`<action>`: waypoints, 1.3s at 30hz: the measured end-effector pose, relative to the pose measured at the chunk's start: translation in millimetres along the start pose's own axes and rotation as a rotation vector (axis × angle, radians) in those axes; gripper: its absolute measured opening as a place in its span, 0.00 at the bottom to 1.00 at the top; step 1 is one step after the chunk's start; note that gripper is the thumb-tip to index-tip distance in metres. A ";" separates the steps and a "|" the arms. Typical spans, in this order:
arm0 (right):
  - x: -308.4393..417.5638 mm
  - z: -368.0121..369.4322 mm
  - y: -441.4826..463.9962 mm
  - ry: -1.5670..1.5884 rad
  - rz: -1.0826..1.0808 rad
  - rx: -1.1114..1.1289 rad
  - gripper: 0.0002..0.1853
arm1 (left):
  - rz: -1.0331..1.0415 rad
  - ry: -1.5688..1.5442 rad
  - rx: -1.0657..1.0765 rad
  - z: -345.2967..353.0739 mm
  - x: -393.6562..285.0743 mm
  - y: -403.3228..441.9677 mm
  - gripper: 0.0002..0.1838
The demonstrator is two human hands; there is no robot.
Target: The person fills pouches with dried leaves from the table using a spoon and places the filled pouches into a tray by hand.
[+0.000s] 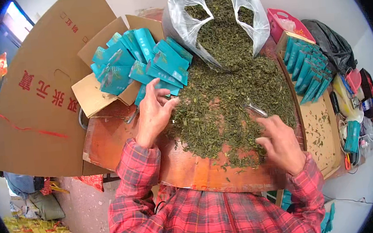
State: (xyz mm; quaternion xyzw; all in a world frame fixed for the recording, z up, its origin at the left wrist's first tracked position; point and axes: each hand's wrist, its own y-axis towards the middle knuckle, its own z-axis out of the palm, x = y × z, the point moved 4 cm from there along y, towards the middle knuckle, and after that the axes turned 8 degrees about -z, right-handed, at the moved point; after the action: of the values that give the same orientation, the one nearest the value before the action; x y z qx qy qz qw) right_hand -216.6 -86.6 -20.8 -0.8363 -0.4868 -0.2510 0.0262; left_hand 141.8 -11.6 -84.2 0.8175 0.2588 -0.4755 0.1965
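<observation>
My left hand (154,112) is raised at the lower edge of a heap of teal packets (119,60). Its fingers are apart and nothing shows between them; whether a fingertip touches a packet I cannot tell. Over the right part of a spread of dried green leaves (225,108) hovers my right hand (279,141), thumb and fingers apart, holding nothing. Just beyond its fingertips a shiny metal tool (257,109) lies on the leaves, its exact kind unclear. The leaves spill from a clear plastic bag (182,21) at the back of the reddish wooden table (187,172).
Beneath the teal heap is an open cardboard box (94,100), with a large cardboard panel (39,107) left of it. On the right, a shallow carton (319,136) holds rows of teal packets (308,68). Behind it stand a pink basket (291,23) and a black bag (333,41).
</observation>
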 end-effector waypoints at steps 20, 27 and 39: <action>39.2 116.1 282.9 0.012 -0.228 -0.234 0.31 | -0.050 -0.085 0.128 13.1 4.5 4.2 0.41; 25.5 122.8 283.8 0.059 -0.214 -0.214 0.31 | -0.049 -0.065 0.152 14.0 2.2 3.6 0.42; 34.3 81.1 213.6 0.316 -0.257 -0.303 0.29 | 0.126 -0.096 0.086 22.3 -2.1 0.3 0.51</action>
State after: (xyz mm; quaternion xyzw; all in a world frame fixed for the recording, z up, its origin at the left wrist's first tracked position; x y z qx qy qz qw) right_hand 5.8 -147.8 -33.4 -0.7125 -0.5358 -0.4498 -0.0556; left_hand 126.1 -25.0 -92.9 0.8161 0.1762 -0.5116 0.2029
